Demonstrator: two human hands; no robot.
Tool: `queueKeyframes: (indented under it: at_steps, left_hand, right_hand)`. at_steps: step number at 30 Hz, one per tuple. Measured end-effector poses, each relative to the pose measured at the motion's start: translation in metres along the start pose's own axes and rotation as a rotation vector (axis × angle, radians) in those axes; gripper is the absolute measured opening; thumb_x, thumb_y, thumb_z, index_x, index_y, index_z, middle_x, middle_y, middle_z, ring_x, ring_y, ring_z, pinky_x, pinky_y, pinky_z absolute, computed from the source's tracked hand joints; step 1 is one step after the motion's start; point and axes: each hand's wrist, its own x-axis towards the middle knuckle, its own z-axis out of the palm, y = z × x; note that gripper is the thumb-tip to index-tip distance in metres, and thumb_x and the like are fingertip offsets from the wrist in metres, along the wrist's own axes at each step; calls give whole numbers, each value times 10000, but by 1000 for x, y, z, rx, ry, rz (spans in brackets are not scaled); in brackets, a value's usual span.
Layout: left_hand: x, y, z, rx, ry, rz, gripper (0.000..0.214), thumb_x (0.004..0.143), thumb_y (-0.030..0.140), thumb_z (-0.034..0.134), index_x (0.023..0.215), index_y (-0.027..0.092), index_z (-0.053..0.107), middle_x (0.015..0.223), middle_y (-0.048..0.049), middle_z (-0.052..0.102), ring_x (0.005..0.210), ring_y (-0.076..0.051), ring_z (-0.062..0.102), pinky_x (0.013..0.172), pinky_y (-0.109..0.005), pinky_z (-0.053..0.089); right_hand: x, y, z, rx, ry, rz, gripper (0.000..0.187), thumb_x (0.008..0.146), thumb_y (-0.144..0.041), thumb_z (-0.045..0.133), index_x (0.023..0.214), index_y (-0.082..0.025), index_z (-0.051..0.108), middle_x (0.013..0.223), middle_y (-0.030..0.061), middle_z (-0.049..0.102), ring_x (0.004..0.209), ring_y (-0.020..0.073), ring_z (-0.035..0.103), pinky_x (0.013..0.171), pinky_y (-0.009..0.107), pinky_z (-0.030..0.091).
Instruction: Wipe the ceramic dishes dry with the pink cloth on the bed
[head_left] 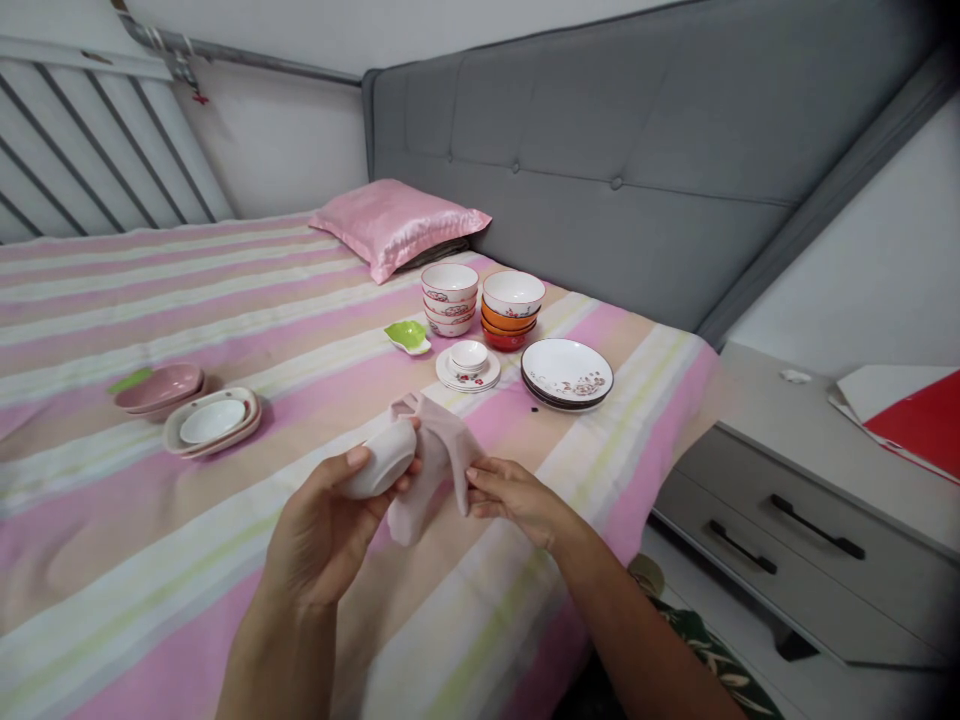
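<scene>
A small white bowl [381, 462] is gripped in my left hand [330, 520], thumb along its side and tilted so its underside shows. My right hand [517, 498] pinches a pale pink cloth [435, 470], which hangs down beside the bowl; its upper part passes behind the bowl near my left fingertips. Beyond the hands stand a stack of small white dishes [469, 356] on flowered saucers [466, 380], a stack of patterned white bowls [450, 285], and a stack with orange and red bowls [510, 320]. Dark-rimmed plates [568, 370] lie to their right.
A green leaf-shaped dish [408, 336] lies near the bowls. Pink oval dishes [161, 390] and rectangular dishes [225, 432] sit at left on the striped bedspread [262, 560]. A pink pillow [397, 225] rests by the grey headboard [570, 130]. A nightstand [817, 440] is at right.
</scene>
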Motion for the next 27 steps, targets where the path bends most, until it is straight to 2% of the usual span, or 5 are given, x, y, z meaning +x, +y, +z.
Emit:
queueKeyframes:
  at_steps: [4,7,16,23,27]
  left_hand:
    - [-4,3,3,-53,-27,-46,306,540,261,691,801,103,712,994,-123,676,794,-238,635,647,-283,565]
    - [-4,5,1,-89,2,-19,318,546,244,698,828,98,707,1041,-129,663,847,-236,626,687,-283,569]
    - [5,12,-16,-91,180,96,88,598,213,662,646,140,650,832,-74,671,875,-234,619,654,-262,571]
    - [0,25,-24,-45,259,292,48,655,218,644,628,182,629,758,-27,657,833,-191,608,672,-268,561]
    - [-10,35,-28,4,297,429,84,683,213,581,745,209,637,786,-19,659,903,-190,601,672,-251,548]
  right_hand:
    - [1,0,0,132,-184,-17,392,620,-373,763,925,-159,645,898,41,652,764,134,601,694,256,461]
    - [2,1,-4,172,-215,-27,347,619,-358,767,876,-153,656,777,20,642,666,108,573,619,226,438]
    - [3,-6,-16,108,138,-196,316,696,-456,672,798,-158,648,699,-5,592,570,72,502,551,198,396]
    - [6,-13,-31,59,515,-423,314,679,-481,655,790,-188,647,798,2,620,720,124,531,654,227,403]
    - [4,-18,-38,96,544,-619,298,730,-481,619,765,-185,624,741,-14,609,733,134,528,688,243,396]
